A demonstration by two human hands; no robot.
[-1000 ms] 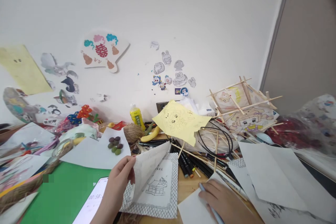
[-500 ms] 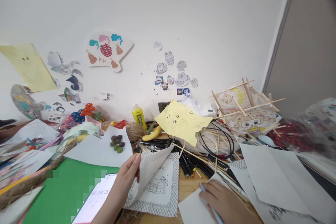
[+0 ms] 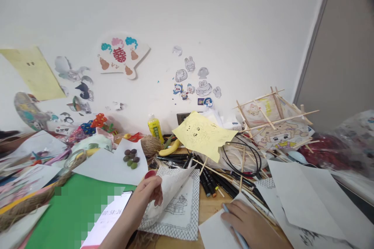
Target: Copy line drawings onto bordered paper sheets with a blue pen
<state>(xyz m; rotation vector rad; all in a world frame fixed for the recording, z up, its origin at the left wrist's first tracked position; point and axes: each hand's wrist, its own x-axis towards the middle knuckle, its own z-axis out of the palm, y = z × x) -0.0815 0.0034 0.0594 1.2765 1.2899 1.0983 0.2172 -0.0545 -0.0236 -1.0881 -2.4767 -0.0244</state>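
Observation:
A drawing [image 3: 191, 218] with a cross-hatched border and a building lies on the desk in front of me. Over it curls a thin white sheet [image 3: 172, 186], partly hiding the picture. At the sheet's left edge is my left hand [image 3: 149, 192], its fingers bent against the paper; the exact grip is partly hidden. My right hand [image 3: 248, 221] is closed round a pale blue-grey pen [image 3: 240, 238] and rests on a blank white paper [image 3: 213, 229]. Behind the left hand shows a small dark-red round thing [image 3: 150, 173].
Several black markers [image 3: 208, 181] and thin sticks lie beyond the drawing. A phone [image 3: 105, 218] with a running timer is at left on a green sheet [image 3: 70, 202]. A stick frame [image 3: 274, 120], a yellow paper [image 3: 204, 134], a bottle [image 3: 155, 129] and twine [image 3: 150, 146] stand along the wall.
My left hand has shifted slightly right and its fingers have curled downward. The thin sheet has slid and crumpled, baring the drawing's top border. My right hand stays put.

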